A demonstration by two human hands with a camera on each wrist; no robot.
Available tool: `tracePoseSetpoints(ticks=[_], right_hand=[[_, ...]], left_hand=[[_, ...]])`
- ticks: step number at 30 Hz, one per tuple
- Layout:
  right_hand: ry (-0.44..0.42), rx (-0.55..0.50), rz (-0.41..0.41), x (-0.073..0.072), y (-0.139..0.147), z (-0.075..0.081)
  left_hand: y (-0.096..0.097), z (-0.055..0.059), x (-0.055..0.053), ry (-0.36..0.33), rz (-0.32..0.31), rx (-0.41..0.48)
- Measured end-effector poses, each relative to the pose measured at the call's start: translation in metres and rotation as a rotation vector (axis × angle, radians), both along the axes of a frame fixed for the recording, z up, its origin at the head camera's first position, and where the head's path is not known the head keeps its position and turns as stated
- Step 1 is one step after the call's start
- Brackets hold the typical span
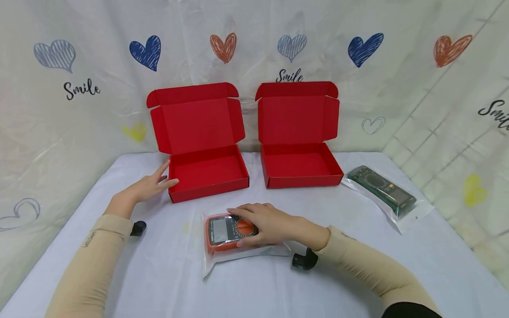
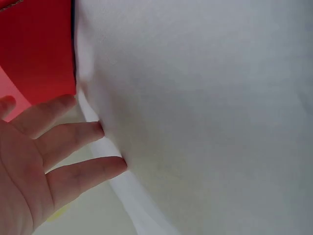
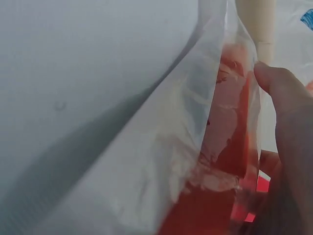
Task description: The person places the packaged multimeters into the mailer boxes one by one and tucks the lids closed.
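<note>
An orange multimeter point(image 1: 218, 229) with a grey screen and a round dial lies face up in a clear plastic bag point(image 1: 254, 252) on the near middle of the table. My right hand point(image 1: 270, 224) grips it from above, thumb on the near side and fingers over the far side. The right wrist view shows the bagged multimeter point(image 3: 229, 117) beside the thumb. My left hand point(image 1: 149, 187) rests at the left front corner of the left red box point(image 1: 208, 187), whose lid stands up. In the left wrist view, its fingers point(image 2: 73, 142) look spread and fairly straight.
A second red box point(image 1: 304, 181) stands with its lid up to the right of the first. Farther right lies a dark green bagged multimeter point(image 1: 381, 187). Behind the table point(image 1: 159, 274) hangs a white curtain point(image 1: 254, 17) with printed hearts.
</note>
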State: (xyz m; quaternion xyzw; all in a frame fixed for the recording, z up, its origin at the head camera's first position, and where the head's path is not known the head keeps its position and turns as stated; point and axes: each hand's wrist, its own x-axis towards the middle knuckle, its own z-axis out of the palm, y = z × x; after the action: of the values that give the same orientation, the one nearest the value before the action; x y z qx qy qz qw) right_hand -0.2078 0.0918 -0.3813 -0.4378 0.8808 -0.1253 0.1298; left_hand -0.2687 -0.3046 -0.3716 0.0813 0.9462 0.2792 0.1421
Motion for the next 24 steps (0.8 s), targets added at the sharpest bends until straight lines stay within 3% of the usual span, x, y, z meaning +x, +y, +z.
tracePoseSetpoints(ticks=[10,16,24], right_hand=[[0.083,0.090,0.048,0.0056,-0.0037,-0.0045],[0.132,0.055,0.048,0.0069,-0.0043,-0.0084],[0.202,0.060,0.050,0.0067,-0.0056,-0.0090]], left_hand=[[0.0019,-0.0020,-0.0026,-0.054,0.020,0.013],[0.0039,0.0014,-0.0011,-0.059,0.000,-0.034],[0.0048,0.0008,-0.0008,-0.083,0.006,-0.023]])
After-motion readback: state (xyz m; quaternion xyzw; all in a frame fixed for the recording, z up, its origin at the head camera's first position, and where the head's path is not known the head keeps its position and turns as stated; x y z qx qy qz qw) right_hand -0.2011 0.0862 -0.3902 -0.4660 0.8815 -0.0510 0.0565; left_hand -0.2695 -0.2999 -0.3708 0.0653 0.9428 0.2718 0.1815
